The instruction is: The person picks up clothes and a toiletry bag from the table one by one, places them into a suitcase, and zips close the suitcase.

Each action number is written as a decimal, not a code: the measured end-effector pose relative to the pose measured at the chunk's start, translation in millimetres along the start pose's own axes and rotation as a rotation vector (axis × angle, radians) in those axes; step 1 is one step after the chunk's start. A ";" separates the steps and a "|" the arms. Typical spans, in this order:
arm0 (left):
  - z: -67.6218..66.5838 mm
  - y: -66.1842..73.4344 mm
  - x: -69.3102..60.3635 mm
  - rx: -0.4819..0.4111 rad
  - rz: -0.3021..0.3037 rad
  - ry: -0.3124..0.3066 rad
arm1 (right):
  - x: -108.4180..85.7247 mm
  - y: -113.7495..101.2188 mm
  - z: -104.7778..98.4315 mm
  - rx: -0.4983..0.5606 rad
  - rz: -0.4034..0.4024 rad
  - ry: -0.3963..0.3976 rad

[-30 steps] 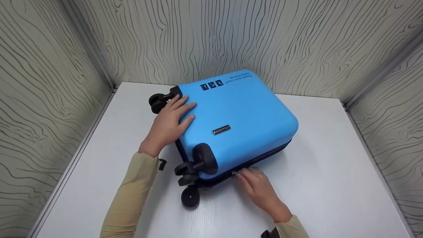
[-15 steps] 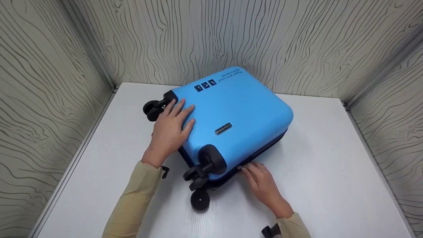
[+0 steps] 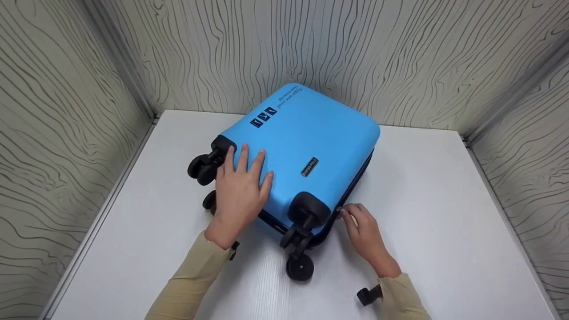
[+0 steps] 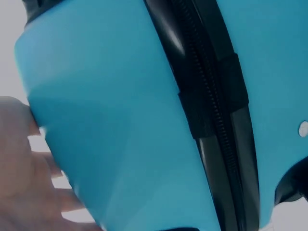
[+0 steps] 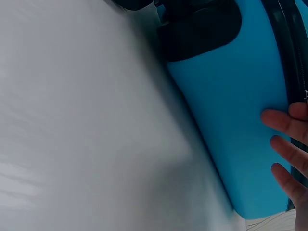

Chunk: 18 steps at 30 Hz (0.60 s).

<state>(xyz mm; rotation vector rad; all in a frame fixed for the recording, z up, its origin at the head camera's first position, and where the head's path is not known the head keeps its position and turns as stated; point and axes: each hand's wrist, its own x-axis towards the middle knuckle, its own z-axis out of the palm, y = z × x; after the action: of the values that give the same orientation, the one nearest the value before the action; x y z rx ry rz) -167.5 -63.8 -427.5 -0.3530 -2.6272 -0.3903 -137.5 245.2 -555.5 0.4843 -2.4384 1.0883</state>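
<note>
A blue hard-shell suitcase (image 3: 320, 129) lies on its side on the white table, its black wheels (image 3: 300, 266) toward the person. My left hand (image 3: 240, 191) rests with straight, spread fingers on the upper shell by the wheel end. In the left wrist view its fingers (image 4: 72, 199) lie along the shell's edge, and the black zipper band (image 4: 207, 96) runs beside them. At the near right side, my right hand (image 3: 364, 231) pinches the small metal zipper pull (image 3: 339, 209) between thumb and forefinger. Its other fingers (image 5: 288, 151) extend over the blue side in the right wrist view.
The white table (image 3: 435, 222) surrounds the suitcase. Wood-grain patterned walls (image 3: 338, 49) stand at the back and on both sides. The suitcase's far corner is close to the back wall.
The suitcase has turned counterclockwise, its near wheels swinging right and its far end left. My left hand has moved right with it. The right hand, still on the zipper pull, has shifted up and right.
</note>
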 end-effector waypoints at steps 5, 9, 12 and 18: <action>3.5 15.3 -9.9 0.047 -0.017 0.031 | 7.5 10.8 -3.0 -0.021 0.031 0.010; 7.3 27.7 -19.0 0.094 -0.021 0.065 | 14.1 22.4 -5.3 -0.047 0.030 0.013; 10.1 36.9 -23.9 0.134 -0.023 0.065 | 20.3 30.4 -8.8 -0.062 0.026 0.018; 16.2 50.1 -24.2 0.200 0.004 0.079 | 36.2 42.0 -15.9 -0.086 0.004 0.010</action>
<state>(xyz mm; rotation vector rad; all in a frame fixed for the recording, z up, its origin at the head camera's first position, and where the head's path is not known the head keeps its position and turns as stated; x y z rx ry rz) -137.6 -16.4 -442.3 -0.2703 -2.5592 -0.1349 -184.3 278.8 -553.2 0.4460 -2.4661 0.9808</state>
